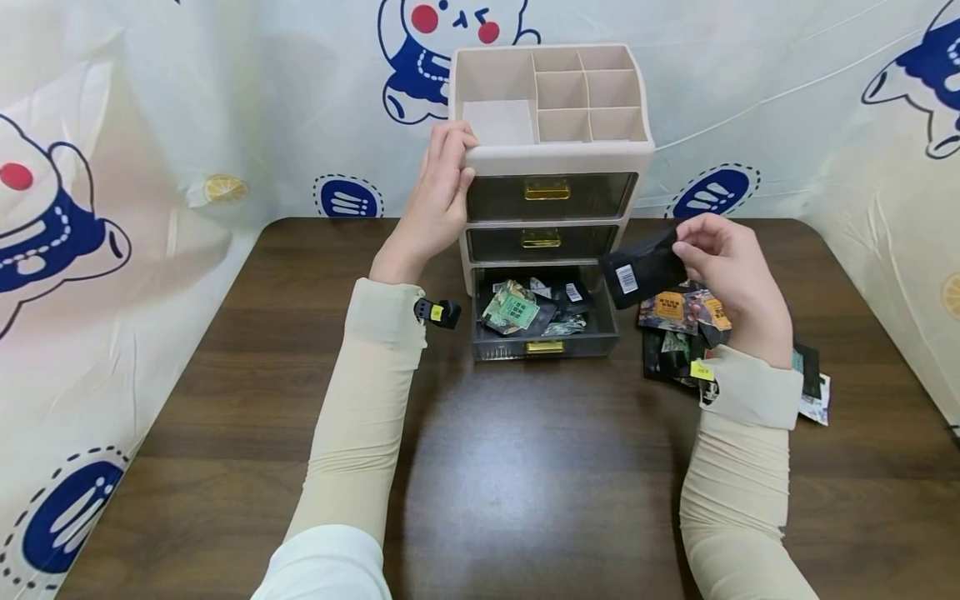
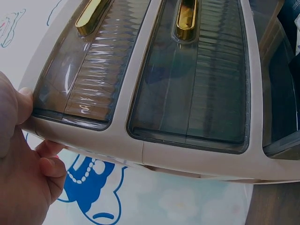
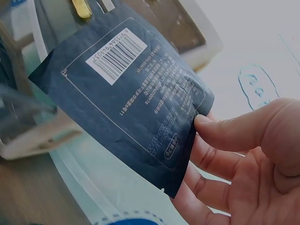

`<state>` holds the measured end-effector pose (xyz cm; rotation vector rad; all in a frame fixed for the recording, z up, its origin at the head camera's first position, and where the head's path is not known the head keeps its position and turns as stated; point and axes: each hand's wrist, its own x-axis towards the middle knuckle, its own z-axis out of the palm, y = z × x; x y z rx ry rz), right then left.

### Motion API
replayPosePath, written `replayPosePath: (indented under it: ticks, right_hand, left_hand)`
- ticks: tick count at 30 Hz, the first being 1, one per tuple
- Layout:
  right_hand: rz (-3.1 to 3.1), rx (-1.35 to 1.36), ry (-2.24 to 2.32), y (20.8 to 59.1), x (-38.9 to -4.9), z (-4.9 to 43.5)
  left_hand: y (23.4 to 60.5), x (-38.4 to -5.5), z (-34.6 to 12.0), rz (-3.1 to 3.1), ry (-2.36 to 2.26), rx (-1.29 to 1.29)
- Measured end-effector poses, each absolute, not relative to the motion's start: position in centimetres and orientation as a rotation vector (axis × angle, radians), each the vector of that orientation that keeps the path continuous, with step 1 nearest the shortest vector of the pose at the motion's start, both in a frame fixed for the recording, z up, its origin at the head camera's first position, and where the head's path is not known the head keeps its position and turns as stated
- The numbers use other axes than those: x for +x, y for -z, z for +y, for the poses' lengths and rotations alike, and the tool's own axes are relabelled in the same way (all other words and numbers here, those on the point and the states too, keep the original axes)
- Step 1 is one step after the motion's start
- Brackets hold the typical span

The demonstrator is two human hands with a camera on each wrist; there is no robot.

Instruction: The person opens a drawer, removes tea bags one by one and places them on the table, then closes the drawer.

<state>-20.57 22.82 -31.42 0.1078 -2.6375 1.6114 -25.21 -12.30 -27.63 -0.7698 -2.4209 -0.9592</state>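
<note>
a glossy dark brown wood-grain table (image 1: 540,467) with rounded far corners carries a pale reflection; behind and beside it hangs a pale sheet (image 1: 300,92) printed with cartoon animals (image 1: 417,82), blue ovals (image 1: 348,198) and lemon slices (image 1: 225,189). toward the table's far edge stands a white drawer organizer (image 1: 555,158), its bottom drawer (image 1: 502,348) pulled out, sachets (image 1: 517,310) inside. the left hand (image 1: 435,187) grips the organizer's upper left side. the right hand (image 1: 731,275) pinches a black barcoded sachet (image 1: 652,265) between thumb and fingers, beside the organizer, near piled packets (image 1: 671,308) on the table.
</note>
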Motion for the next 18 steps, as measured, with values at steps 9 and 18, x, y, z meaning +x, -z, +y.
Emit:
replayPosePath:
  ticks: [9, 18]
  right_hand:
    - [-2.254, -0.107, -2.038, 31.7, -19.8, 27.0]
    - [-2.033, -0.426, -2.2, 32.8, -18.5, 31.3]
  left_hand:
    - [27.7, -25.3, -12.4, -2.398, 0.964, -0.778]
    - [28.0, -25.4, -12.2, -2.407, 0.969, -0.777]
